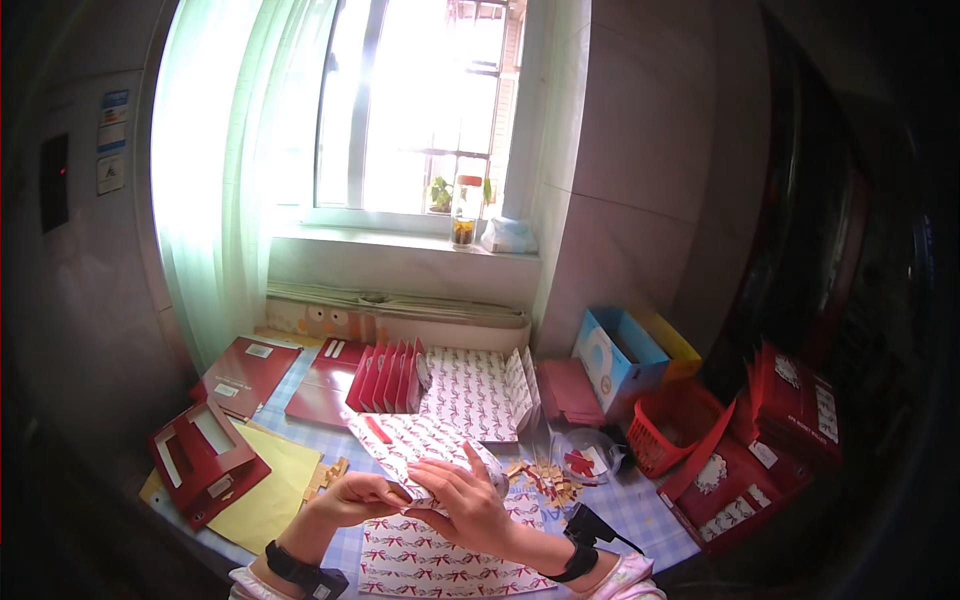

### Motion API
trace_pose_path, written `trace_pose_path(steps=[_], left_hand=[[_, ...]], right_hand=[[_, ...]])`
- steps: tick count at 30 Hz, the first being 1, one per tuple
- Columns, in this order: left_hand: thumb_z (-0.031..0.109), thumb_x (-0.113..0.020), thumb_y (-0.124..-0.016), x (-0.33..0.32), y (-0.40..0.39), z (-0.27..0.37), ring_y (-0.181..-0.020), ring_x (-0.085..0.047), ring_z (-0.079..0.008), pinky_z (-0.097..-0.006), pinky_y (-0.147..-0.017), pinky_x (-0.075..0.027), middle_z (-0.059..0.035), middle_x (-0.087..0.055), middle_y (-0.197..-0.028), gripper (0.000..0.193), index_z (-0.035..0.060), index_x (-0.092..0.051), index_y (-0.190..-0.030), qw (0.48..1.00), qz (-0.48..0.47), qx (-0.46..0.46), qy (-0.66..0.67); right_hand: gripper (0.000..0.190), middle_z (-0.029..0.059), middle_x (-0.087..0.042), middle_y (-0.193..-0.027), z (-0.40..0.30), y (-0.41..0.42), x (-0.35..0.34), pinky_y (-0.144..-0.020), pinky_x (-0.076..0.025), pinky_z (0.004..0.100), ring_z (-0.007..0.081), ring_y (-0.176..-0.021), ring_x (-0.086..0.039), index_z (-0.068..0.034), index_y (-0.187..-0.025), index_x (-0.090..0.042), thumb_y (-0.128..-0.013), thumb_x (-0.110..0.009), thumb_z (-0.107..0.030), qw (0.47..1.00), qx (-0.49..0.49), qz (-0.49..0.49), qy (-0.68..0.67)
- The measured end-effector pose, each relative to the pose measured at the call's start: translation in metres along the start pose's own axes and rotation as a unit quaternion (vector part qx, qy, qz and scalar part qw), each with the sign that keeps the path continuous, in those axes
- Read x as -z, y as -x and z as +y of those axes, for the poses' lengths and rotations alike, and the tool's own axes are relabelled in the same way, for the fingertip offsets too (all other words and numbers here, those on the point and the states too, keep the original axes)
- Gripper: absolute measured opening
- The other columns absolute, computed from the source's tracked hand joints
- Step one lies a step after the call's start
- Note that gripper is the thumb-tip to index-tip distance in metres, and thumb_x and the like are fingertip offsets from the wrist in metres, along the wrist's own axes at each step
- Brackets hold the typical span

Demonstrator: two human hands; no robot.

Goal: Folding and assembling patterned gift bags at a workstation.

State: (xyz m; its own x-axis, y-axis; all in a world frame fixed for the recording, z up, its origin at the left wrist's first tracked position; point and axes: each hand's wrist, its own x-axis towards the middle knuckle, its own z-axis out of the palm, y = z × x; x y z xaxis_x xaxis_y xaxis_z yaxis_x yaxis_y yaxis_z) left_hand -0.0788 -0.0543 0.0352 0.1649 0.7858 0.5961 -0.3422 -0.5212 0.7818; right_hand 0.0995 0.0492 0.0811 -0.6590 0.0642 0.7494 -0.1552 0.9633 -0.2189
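Observation:
A folded piece of white card with a red bow-and-garland print (397,442) is held up before me, a small red strip near its upper left edge. My left hand (365,496) pinches its lower left edge between thumb and fingers. My right hand (469,502) lies across its right part, the fingers over the front and the thumb beneath. Under both hands a flat printed sheet (450,559) rests on the checked tablecloth. Small tan and red scraps (551,480) lie right of my right hand, beside a clear round tub (591,456) with red pieces in it.
Red folders (247,375) and a yellow sheet (279,480) lie left. Upright red folded cards (384,379) and printed sheets (469,382) stand behind. A red plastic basket (660,435), a blue box (619,364) and red packages (799,412) occupy the right. A jar (465,214) stands on the sill.

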Motion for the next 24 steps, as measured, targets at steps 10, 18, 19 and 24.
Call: trace_pose_path(steps=[10, 18, 19, 24], left_hand=[[-0.007, -0.066, -0.072, -0.004, -0.008, 0.001, -0.085, -0.057, -0.0136, -0.0252, -0.074, -0.046, -0.0094, -0.061, -0.091, 0.023, -0.0001, -0.056, -0.092, 0.940, 0.156, -0.054, -0.300], [0.020, -0.077, -0.062, -0.022, -0.021, 0.004, -0.076, -0.052, -0.0172, -0.0319, -0.067, -0.039, -0.0004, -0.055, -0.084, 0.037, 0.0128, -0.057, -0.093, 0.655, 0.116, -0.241, -0.707], [0.020, -0.077, -0.062, -0.022, -0.021, 0.003, -0.076, -0.052, -0.0153, -0.0300, -0.067, -0.039, 0.0023, -0.055, -0.086, 0.036, 0.0137, -0.060, -0.093, 0.636, 0.090, -0.260, -0.721], [0.008, -0.072, -0.063, -0.025, -0.019, 0.003, -0.071, -0.054, -0.0140, -0.0283, -0.065, -0.039, 0.0036, -0.058, -0.082, 0.026, 0.0134, -0.063, -0.088, 0.652, 0.089, -0.244, -0.713]], right_hand=[[0.027, 0.0047, -0.063, -0.099, 0.006, -0.006, 0.014, -0.088, -0.042, 0.0375, 0.0184, -0.094, -0.060, -0.008, -0.101, -0.059, -0.074, -0.059, -0.008, 0.997, 0.050, 0.018, 0.057], [0.027, 0.0086, -0.063, -0.096, 0.010, -0.004, 0.007, -0.080, -0.049, 0.0309, 0.0192, -0.089, -0.062, -0.003, -0.099, -0.060, -0.072, -0.057, -0.009, 0.975, 0.140, 0.009, 0.172], [0.027, 0.0086, -0.063, -0.096, 0.010, -0.004, 0.007, -0.080, -0.049, 0.0309, 0.0192, -0.089, -0.062, -0.003, -0.099, -0.060, -0.072, -0.057, -0.009, 0.975, 0.138, 0.010, 0.173], [0.028, 0.0095, -0.064, -0.093, 0.015, -0.003, 0.003, -0.079, -0.050, 0.0312, 0.0200, -0.088, -0.063, -0.002, -0.098, -0.060, -0.070, -0.058, -0.009, 0.981, 0.124, 0.013, 0.152]])
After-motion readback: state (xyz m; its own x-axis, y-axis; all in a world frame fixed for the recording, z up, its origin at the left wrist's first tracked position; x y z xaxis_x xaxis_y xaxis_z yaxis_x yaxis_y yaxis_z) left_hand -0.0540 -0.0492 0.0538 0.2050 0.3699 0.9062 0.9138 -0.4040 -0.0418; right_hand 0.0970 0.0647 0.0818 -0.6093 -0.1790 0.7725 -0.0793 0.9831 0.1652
